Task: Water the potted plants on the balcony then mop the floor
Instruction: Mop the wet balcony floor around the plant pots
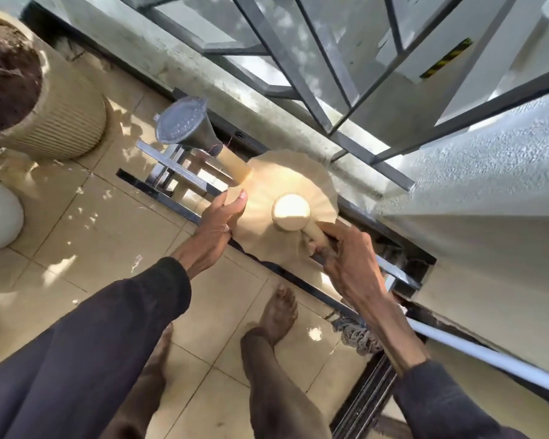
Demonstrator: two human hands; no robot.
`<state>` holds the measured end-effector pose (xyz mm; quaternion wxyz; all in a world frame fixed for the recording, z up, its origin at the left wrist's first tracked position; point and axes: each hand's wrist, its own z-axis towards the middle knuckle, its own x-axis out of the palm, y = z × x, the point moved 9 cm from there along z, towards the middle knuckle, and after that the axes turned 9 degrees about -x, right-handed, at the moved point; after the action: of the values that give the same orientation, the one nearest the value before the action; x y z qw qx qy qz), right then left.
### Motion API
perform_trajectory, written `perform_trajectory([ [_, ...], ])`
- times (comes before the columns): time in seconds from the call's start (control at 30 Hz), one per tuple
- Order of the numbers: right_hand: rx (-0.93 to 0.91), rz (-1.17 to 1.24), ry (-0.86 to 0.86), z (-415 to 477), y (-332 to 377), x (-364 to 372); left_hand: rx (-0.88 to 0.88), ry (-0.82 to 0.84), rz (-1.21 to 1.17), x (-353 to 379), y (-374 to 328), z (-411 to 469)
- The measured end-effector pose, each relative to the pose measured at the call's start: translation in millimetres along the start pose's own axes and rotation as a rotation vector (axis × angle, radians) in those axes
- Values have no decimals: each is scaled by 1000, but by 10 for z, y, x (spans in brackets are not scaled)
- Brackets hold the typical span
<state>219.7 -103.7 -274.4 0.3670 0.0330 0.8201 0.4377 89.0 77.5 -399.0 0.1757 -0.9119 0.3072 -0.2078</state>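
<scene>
The watering can (pixel 286 182) is cream plastic with a fluted, scalloped body, a round cap on top and a dark grey sprinkler rose (pixel 181 120) on its spout. It is held over a chrome frame (pixel 178 172) beside the balcony kerb, near a ribbed pot (pixel 73 122) of soil. The left grip (pixel 222 217) clasps the can's side, thumb up. The right grip (pixel 346 251) is curled round the handle.

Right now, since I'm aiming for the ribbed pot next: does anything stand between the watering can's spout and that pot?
Nothing visible does. The rose of the watering can faces the ribbed pot across open tile; the metal rack lies below the spout, not in the path.
</scene>
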Motion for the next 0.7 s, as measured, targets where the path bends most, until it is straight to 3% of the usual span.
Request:
perform_trajectory([
  [0.13,-32,-18,-63,-129,139,5,-14,4,35,-2,7,-148],
  [0.3,54,-252,-147,-510,408,-27,-49,20,88,-28,-26,-815],
  [0.5,140,29,-307,-1643,1360,-482,-109,54,159,-34,-162,-2424],
  [0.7,180,203,-463,-2923,2584,-1174,-54,118,429,103,-442,-4087],
])
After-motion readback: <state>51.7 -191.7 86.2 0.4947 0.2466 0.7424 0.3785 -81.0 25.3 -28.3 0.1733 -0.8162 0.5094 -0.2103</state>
